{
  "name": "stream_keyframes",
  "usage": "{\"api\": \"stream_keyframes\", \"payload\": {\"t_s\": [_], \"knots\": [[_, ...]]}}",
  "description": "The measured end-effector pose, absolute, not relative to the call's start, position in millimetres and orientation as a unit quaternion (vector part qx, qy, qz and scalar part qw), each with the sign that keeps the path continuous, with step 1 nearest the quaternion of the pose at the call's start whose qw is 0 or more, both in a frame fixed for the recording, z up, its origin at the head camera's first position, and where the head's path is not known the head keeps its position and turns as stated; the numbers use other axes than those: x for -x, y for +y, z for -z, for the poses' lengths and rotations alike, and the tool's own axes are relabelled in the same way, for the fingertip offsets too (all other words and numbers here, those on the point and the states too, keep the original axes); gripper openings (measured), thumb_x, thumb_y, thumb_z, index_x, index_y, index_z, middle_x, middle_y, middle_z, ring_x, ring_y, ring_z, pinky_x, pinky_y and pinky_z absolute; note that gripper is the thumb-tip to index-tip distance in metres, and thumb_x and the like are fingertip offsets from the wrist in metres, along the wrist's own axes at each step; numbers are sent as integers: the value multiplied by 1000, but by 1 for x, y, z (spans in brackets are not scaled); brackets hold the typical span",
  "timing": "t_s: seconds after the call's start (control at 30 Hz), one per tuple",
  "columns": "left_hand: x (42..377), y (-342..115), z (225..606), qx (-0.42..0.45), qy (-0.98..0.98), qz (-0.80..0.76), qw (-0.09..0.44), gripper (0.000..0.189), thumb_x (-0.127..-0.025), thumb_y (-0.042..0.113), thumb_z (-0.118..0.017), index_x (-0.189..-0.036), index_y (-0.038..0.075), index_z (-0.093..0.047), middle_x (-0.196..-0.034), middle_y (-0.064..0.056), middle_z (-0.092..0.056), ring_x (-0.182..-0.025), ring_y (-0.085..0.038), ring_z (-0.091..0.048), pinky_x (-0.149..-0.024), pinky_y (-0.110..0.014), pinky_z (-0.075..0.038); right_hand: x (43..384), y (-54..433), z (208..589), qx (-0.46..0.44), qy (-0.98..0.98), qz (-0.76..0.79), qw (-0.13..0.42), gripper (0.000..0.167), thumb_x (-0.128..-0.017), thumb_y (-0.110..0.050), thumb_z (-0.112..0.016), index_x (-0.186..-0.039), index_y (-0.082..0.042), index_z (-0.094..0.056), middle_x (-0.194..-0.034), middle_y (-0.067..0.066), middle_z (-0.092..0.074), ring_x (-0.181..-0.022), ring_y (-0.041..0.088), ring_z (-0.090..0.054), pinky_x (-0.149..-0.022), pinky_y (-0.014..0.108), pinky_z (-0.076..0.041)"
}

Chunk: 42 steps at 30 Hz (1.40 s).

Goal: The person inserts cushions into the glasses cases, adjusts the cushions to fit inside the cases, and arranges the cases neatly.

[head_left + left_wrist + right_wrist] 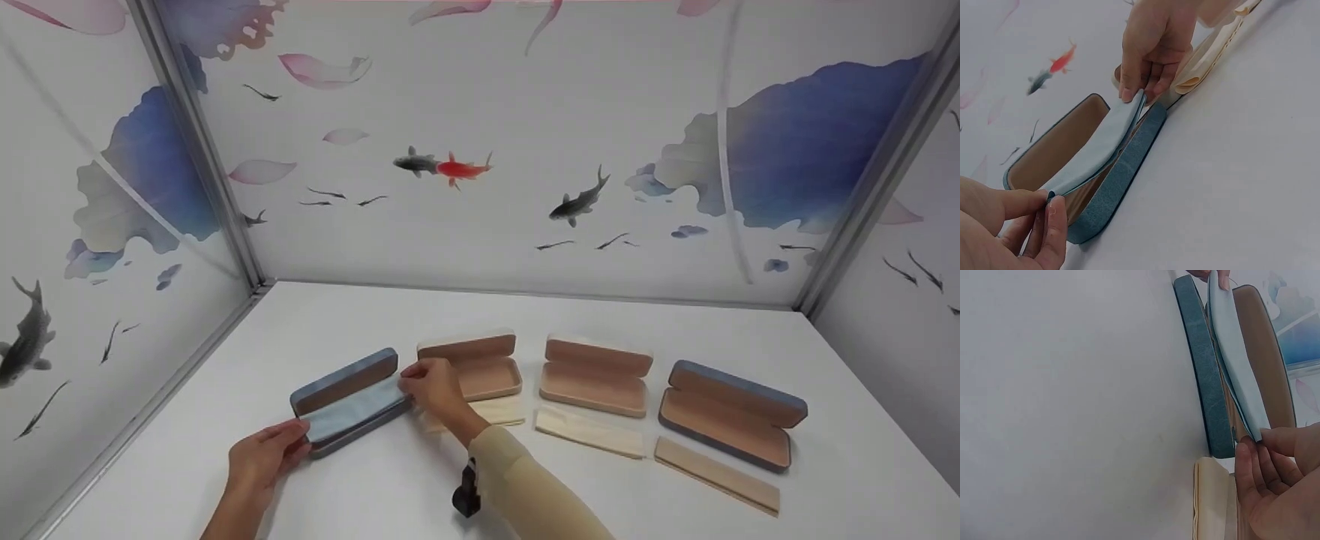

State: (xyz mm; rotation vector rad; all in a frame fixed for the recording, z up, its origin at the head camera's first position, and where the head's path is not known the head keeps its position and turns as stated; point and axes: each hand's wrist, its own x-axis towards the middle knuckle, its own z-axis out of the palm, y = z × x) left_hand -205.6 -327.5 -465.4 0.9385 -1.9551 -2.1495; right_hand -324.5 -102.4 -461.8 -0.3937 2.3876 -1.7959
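A folded light-blue cloth (356,409) is stretched lengthwise over an open blue glasses case (364,435) with a brown lining. My left hand (262,457) pinches the cloth's near-left end between thumb and fingers. At the other end my right hand (437,390) pinches the cloth's far corner. In the left wrist view the cloth (1098,146) sags over the case's lower half, partly inside its rim. From the right wrist view, a gap shows between the cloth (1238,360) and the blue front wall (1204,371) of the case.
Right of the hands stand two open pale cases (469,349) (592,382) and another blue case (731,416), all brown inside. Folded cloths in cream (589,433) and tan (716,476) lie before them. Printed panels (525,112) enclose the white table (390,495).
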Motion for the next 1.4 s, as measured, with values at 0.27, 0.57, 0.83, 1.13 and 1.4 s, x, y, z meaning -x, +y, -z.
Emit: {"api": "stream_keyframes", "payload": {"t_s": [0.27, 0.57, 0.83, 1.13, 1.4], "knots": [[208, -327, 471, -321, -663, 675, 48, 47, -91, 14, -73, -130, -6, -58, -80, 3, -70, -75, -8, -63, -67, -18, -55, 325, -105, 459, 133, 794, 589, 66, 6, -91, -1, -69, -95, 0, -73, -86, 4, -68, -69, 8, -58, -61, 21, -52], [208, -326, 472, -326, -668, 666, 57, 42, -93, 12, -71, -128, -8, -60, -76, 3, -71, -71, -9, -65, -65, -19, -56, 329, -106, 460, 131, 808, 570, 73, 5, -90, 0, -70, -93, -2, -73, -86, 3, -67, -70, 9, -58, -61, 21, -52], [208, -329, 472, -319, -694, 643, 57, 40, -92, 13, -70, -125, -9, -63, -71, 5, -71, -66, -6, -65, -61, -19, -55, 330, -108, 461, 146, 822, 547, 58, 4, -89, 0, -71, -92, -1, -73, -86, 4, -68, -69, 8, -58, -59, 21, -52], [209, -328, 473, -311, -723, 615, 52, 38, -94, 15, -68, -124, -9, -62, -76, 1, -71, -66, -9, -62, -60, -19, -53, 329, -107, 462, 147, 824, 543, 59, 5, -89, 1, -70, -93, -1, -73, -88, 5, -68, -70, 9, -59, -61, 23, -53], [208, -327, 475, -317, -719, 615, 63, 35, -94, 13, -67, -123, -7, -63, -78, -1, -70, -67, -11, -62, -59, -20, -53, 328, -107, 462, 157, 826, 538, 57, 6, -89, 0, -70, -94, 0, -73, -87, 4, -69, -71, 8, -59, -61, 22, -52]]}}
